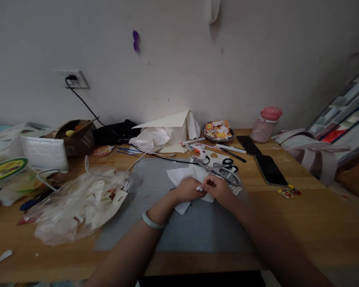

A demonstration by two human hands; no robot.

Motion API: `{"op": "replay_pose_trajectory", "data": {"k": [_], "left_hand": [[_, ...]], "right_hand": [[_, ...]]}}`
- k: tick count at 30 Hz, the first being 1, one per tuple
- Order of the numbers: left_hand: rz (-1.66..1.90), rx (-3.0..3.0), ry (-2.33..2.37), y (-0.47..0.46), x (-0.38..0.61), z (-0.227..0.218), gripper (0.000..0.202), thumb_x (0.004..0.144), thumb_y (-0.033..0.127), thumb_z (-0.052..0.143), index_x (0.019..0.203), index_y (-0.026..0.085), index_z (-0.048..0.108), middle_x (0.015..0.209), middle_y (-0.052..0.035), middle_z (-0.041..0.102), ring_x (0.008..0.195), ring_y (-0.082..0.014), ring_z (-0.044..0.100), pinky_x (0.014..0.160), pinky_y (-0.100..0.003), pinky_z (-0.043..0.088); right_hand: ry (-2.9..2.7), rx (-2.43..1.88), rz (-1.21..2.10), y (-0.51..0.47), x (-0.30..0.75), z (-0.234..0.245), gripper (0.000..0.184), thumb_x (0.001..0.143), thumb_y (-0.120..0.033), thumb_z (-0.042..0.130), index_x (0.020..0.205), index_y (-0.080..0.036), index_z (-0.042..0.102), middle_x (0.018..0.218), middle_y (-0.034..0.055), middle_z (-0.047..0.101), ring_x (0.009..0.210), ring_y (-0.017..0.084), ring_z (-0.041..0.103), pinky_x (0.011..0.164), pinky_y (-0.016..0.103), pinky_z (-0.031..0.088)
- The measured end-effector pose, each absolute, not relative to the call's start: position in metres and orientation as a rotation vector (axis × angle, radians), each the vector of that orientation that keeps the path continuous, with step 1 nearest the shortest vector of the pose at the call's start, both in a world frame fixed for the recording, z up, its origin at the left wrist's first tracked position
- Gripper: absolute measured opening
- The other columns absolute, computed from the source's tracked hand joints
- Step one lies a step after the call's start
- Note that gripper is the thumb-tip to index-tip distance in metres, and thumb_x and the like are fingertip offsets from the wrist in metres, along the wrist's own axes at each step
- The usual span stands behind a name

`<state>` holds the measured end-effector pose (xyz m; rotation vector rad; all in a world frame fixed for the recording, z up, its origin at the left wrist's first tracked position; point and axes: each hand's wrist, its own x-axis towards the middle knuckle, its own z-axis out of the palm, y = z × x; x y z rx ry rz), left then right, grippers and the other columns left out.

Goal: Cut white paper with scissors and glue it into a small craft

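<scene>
My left hand (188, 189) and my right hand (216, 187) meet over a grey cutting mat (197, 227), fingers closed together on a small white piece (200, 187) pinched between them. A sheet of white paper (182, 175) lies under and behind both hands. A pale green bangle (152, 221) circles my left wrist. Large silver scissors (218, 170) rest just beyond my right hand, and smaller black-handled scissors (229, 163) lie behind them.
A clear plastic bag of paper scraps (77, 203) sits left of the mat. Two dark phones (269, 169) lie to the right on the wooden table (302, 223). A pink-lidded bottle (266, 124), a sticker plate (218, 130), pens and folded paper stand by the wall.
</scene>
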<state>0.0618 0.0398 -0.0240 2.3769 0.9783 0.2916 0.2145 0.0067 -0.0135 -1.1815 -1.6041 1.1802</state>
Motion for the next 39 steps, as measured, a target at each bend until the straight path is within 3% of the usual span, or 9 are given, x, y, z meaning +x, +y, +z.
{"op": "replay_pose_trajectory", "data": {"k": [4, 8, 15, 18, 22, 27, 34, 39], "left_hand": [[0.245, 2.426, 1.007, 0.0397, 0.0624, -0.0233, 0.027, 0.081, 0.025, 0.053, 0.06, 0.011, 0.065, 0.055, -0.0013, 0.059, 0.052, -0.0091, 0.046, 0.051, -0.021, 0.027], [0.242, 2.447, 0.965, 0.0398, 0.0625, -0.0232, 0.022, 0.079, 0.022, 0.053, 0.065, 0.012, 0.067, 0.062, -0.0033, 0.064, 0.057, -0.0106, 0.051, 0.053, -0.02, 0.03], [0.303, 2.26, 0.939, 0.0393, 0.0616, -0.0214, 0.02, 0.076, 0.018, 0.054, 0.059, 0.011, 0.062, 0.052, 0.0031, 0.052, 0.052, -0.0079, 0.043, 0.053, -0.018, 0.03], [0.301, 2.165, 0.955, 0.0403, 0.0604, -0.022, 0.023, 0.076, 0.021, 0.055, 0.055, 0.011, 0.059, 0.048, 0.0055, 0.045, 0.05, -0.0068, 0.039, 0.05, -0.018, 0.028], [0.272, 2.251, 1.013, 0.041, 0.0603, -0.0225, 0.024, 0.076, 0.022, 0.057, 0.055, 0.01, 0.061, 0.049, 0.0038, 0.048, 0.049, -0.0069, 0.038, 0.049, -0.019, 0.025], [0.227, 2.449, 0.969, 0.0395, 0.0626, -0.0212, 0.022, 0.077, 0.021, 0.056, 0.059, 0.012, 0.066, 0.055, -0.0003, 0.059, 0.053, -0.0091, 0.047, 0.052, -0.021, 0.027], [0.263, 2.396, 0.938, 0.0395, 0.0625, -0.0212, 0.019, 0.075, 0.02, 0.056, 0.06, 0.012, 0.064, 0.055, 0.0009, 0.058, 0.053, -0.009, 0.047, 0.053, -0.02, 0.03], [0.274, 2.257, 0.978, 0.0406, 0.0599, -0.0209, 0.023, 0.076, 0.022, 0.056, 0.057, 0.011, 0.061, 0.05, 0.0038, 0.051, 0.051, -0.007, 0.04, 0.05, -0.018, 0.028]], "right_hand": [[-1.759, -1.259, 1.029, 0.0046, 0.2121, -0.0152, 0.019, 0.072, -0.033, 0.062, 0.064, -0.02, 0.052, 0.061, -0.0033, 0.049, 0.06, 0.012, 0.043, 0.057, 0.024, 0.033], [-1.807, -1.279, 1.028, 0.0055, 0.2142, -0.0154, 0.022, 0.074, -0.032, 0.06, 0.06, -0.019, 0.048, 0.057, -0.0045, 0.044, 0.057, 0.011, 0.039, 0.055, 0.024, 0.03], [-1.415, -1.115, 1.415, 0.0101, 0.2149, -0.0171, 0.036, 0.071, -0.053, 0.055, 0.061, -0.02, 0.046, 0.057, -0.0027, 0.044, 0.056, 0.013, 0.042, 0.058, 0.027, 0.036], [-1.318, -1.096, 1.389, 0.0108, 0.2151, -0.0159, 0.037, 0.07, -0.056, 0.056, 0.063, -0.02, 0.047, 0.06, -0.0018, 0.046, 0.059, 0.013, 0.045, 0.06, 0.028, 0.038], [-1.614, -1.197, 1.166, 0.0076, 0.2145, -0.0139, 0.026, 0.069, -0.042, 0.064, 0.065, -0.02, 0.05, 0.062, -0.0028, 0.049, 0.062, 0.013, 0.045, 0.061, 0.026, 0.037], [-1.889, -1.231, 0.976, 0.0047, 0.2151, -0.0122, 0.02, 0.073, -0.028, 0.061, 0.06, -0.019, 0.048, 0.062, -0.0031, 0.05, 0.061, 0.012, 0.043, 0.06, 0.025, 0.034], [-1.579, -1.154, 1.373, 0.0107, 0.2177, -0.0144, 0.034, 0.073, -0.05, 0.054, 0.061, -0.02, 0.046, 0.055, -0.004, 0.044, 0.053, 0.011, 0.039, 0.054, 0.025, 0.034], [-1.534, -1.23, 1.075, 0.0085, 0.2159, -0.0162, 0.03, 0.073, -0.048, 0.057, 0.065, -0.021, 0.048, 0.06, -0.0029, 0.047, 0.058, 0.013, 0.044, 0.058, 0.026, 0.037]]}}
